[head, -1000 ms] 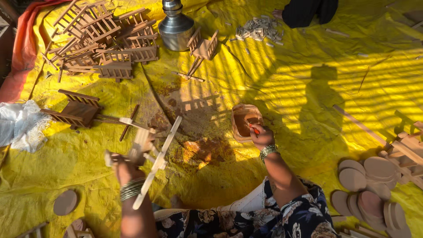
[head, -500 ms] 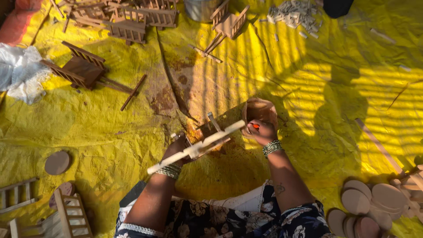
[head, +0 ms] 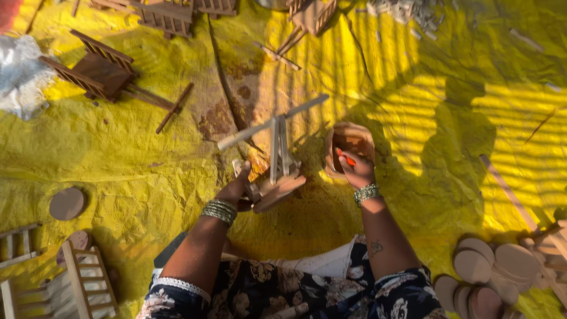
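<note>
The small frame [head: 274, 159] in the left hand [head: 236, 189] is bare pale wood, matt and unpainted — thin slats on a darker wooden base. The bowl [head: 349, 147] under the right hand [head: 354, 168] looks like rough brown clay or wood; which, I cannot tell. The yellow sheet [head: 413, 118] is crinkled plastic, stained brown. Both wrists wear shiny metal bangles [head: 220, 210].

**Count on the yellow sheet**

Two hands: left hand [head: 236, 188], right hand [head: 356, 171]. One light stick frame [head: 274, 153], held up. One small bowl [head: 349, 142]. One dark wooden rack [head: 97, 71] far left. One white cloth [head: 20, 77]. Two loose discs [head: 67, 203] near left; the stacked discs [head: 490, 272] near right can't be counted.
</note>
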The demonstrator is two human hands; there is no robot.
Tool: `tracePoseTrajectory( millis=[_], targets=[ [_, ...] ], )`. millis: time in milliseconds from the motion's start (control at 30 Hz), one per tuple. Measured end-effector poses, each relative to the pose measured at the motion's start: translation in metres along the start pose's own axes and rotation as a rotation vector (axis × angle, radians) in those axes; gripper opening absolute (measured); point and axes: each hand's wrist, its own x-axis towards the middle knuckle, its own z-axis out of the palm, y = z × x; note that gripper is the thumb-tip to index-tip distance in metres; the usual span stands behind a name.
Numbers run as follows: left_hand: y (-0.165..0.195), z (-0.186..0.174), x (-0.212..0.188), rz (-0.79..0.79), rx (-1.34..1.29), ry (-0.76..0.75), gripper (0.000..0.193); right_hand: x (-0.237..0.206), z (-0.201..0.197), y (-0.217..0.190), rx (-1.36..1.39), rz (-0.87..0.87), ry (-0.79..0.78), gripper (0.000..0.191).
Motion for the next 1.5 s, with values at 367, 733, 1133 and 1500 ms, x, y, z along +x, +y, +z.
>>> tracePoseTrajectory(
  millis=[367,733,1133,1500],
  targets=[
    [-0.012,-0.016,0.020,0.124,-0.254,-0.014,0.085,-0.009,-0.030,0.006,-0.255,0.160,0.106,0.020],
    [-0.032,-0.023,0.045,0.453,-0.002,0.070,0.058,-0.011,-0.058,0.011,0.141,0.229,0.077,0.014],
    [-0.027,-0.015,0.032,0.366,0.131,0.254,0.058,-0.015,-0.062,0.018,0.211,0.280,0.047,0.011],
    [-0.016,-0.005,0.006,0.280,0.135,0.155,0.075,-0.023,-0.039,-0.011,0.281,0.267,-0.091,0.011]
  ],
)
